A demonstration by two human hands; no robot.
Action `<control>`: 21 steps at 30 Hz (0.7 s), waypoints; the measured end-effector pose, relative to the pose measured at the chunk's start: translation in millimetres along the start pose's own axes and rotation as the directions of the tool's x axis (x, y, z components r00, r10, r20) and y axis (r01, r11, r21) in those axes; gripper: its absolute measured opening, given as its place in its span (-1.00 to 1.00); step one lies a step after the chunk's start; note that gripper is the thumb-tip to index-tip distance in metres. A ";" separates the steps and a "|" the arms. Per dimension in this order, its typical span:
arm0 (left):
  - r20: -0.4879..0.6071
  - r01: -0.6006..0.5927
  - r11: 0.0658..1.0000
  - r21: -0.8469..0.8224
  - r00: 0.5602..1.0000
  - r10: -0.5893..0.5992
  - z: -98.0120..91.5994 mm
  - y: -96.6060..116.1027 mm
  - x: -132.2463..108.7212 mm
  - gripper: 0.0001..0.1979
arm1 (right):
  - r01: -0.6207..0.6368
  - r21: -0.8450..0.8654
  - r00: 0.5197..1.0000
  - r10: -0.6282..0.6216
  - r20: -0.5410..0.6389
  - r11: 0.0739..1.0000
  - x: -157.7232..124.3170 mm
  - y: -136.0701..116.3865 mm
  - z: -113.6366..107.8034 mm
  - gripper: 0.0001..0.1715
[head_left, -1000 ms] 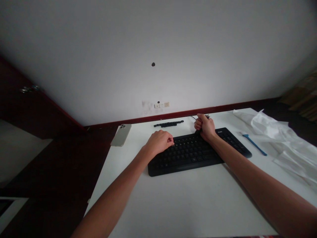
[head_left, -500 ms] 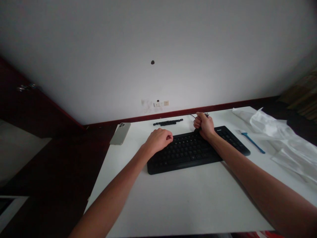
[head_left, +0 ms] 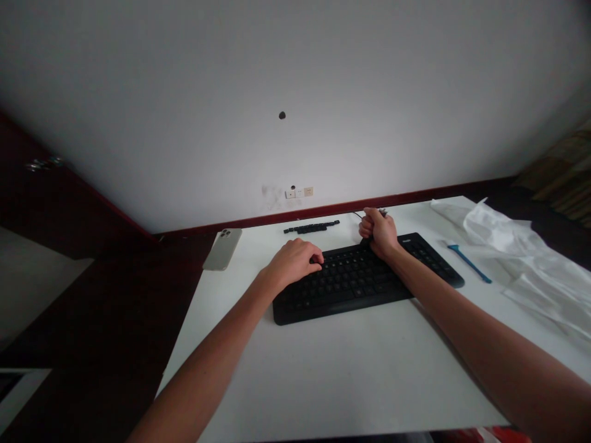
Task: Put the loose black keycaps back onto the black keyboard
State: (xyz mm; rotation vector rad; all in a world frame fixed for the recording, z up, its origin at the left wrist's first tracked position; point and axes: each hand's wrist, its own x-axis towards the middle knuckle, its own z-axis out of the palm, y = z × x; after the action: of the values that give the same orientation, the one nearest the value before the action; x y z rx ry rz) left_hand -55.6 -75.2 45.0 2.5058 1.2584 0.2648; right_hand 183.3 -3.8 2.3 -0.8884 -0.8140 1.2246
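The person's right hand is closed in a fist around a dark object (mostly hidden by the fingers, so its kind cannot be told) above the back edge of a black computer keyboard. The keyboard lies across the middle of a white table, the right forearm crossing over it. The left hand is at the keyboard's back left part, fingers curled; whether they pinch anything cannot be told. Behind the keyboard sit loose black keycaps, roughly in rows. A smartphone lies at the table's left edge; to the right are a slim blue-handled tool and crumpled white sheeting.
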 end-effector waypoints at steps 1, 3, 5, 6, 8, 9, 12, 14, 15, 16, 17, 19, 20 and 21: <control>0.003 0.005 1.000 -0.002 1.000 -0.005 0.4 -0.2 0.1 -0.89 | 0.000 0.001 1.000 0.000 0.000 1.000 -0.2 -0.1 0.1 -0.42; 0.002 0.014 1.000 -0.012 1.000 -0.014 1.1 -1.0 0.6 -0.89 | -0.001 0.000 1.000 0.001 -0.002 1.000 -0.5 -0.2 0.2 -0.43; -0.002 0.023 0.999 -0.038 1.000 -0.023 1.4 -2.1 1.1 -0.90 | -0.002 -0.002 1.000 0.002 -0.007 1.000 -0.5 -0.1 0.1 -0.44; -0.006 0.028 0.998 -0.057 1.000 -0.029 1.3 -2.8 1.3 -0.90 | -0.002 -0.003 1.000 0.002 -0.007 1.000 -0.3 0.1 0.0 -0.44; -0.012 0.040 0.994 -0.099 0.999 -0.041 1.0 -4.6 1.8 -0.92 | -0.002 -0.002 1.000 0.002 -0.005 1.000 0.2 0.6 -0.4 -0.43; -0.016 0.046 0.992 -0.117 0.999 -0.049 0.9 -5.7 2.0 -0.92 | -0.002 0.001 1.000 0.002 -0.005 1.000 0.5 0.9 -0.5 -0.43; -0.026 0.054 0.987 -0.148 0.998 -0.058 1.3 -8.5 2.7 -0.93 | -0.001 0.007 1.000 0.001 -0.002 1.000 1.6 1.6 -1.1 -0.42; -0.034 0.047 0.986 -0.161 0.998 -0.053 1.9 -9.7 2.8 -0.93 | -0.005 0.010 1.000 0.005 -0.001 1.000 2.1 1.9 -1.4 -0.42; -0.037 0.044 0.985 -0.169 0.998 -0.051 2.2 -9.9 2.7 -0.93 | -0.009 0.011 1.000 0.009 -0.001 1.000 2.3 2.0 -1.5 -0.42; -0.039 0.042 0.983 -0.177 0.998 -0.050 2.4 -9.9 2.6 -0.93 | -0.013 0.013 1.000 0.013 0.000 1.000 2.4 2.1 -1.6 -0.43; -0.038 0.041 0.983 -0.181 0.998 -0.048 2.7 -9.8 2.5 -0.93 | -0.014 0.014 1.000 0.014 0.001 1.000 2.4 2.1 -1.6 -0.43; -0.029 0.039 0.983 -0.178 0.999 -0.044 3.3 -9.2 2.3 -0.94 | -0.014 0.016 1.000 0.014 -0.001 1.000 2.3 1.9 -1.3 -0.44; -0.023 0.037 0.985 -0.171 0.999 -0.042 3.7 -8.8 2.3 -0.95 | -0.013 0.017 1.000 0.013 -0.002 1.000 2.3 1.7 -1.1 -0.44; -0.018 0.036 0.986 -0.160 0.999 -0.039 4.3 -8.4 2.3 -0.96 | -0.013 0.018 1.000 0.013 -0.002 1.000 2.2 1.5 -0.9 -0.45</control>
State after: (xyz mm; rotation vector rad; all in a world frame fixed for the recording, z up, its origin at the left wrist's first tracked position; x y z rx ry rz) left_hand -59.2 -69.6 38.0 2.3475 1.2390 0.3686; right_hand 183.7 -1.6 0.7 -0.8816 -0.7955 1.2404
